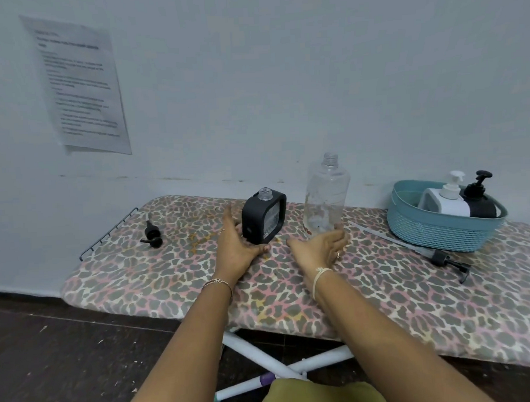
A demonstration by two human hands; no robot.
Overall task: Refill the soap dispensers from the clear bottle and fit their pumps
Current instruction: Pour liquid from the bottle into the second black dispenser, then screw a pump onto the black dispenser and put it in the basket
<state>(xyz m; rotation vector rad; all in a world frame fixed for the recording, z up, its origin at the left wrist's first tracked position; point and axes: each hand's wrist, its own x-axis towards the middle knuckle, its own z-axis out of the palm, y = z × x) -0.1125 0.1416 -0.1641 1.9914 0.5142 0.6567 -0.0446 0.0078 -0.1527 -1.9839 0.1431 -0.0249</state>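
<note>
While the left hand (238, 241) and right hand (319, 247) sit open-fingered alongside, the black dispenser (263, 217) and clear bottle (325, 195) stand upright, open-necked.

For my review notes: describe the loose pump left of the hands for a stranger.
Find the leopard-print ironing board, then the wire rack at its left end. The small black pump lies beside it, alone; the other loose pump, by the blue basket, has a long tube.
</note>
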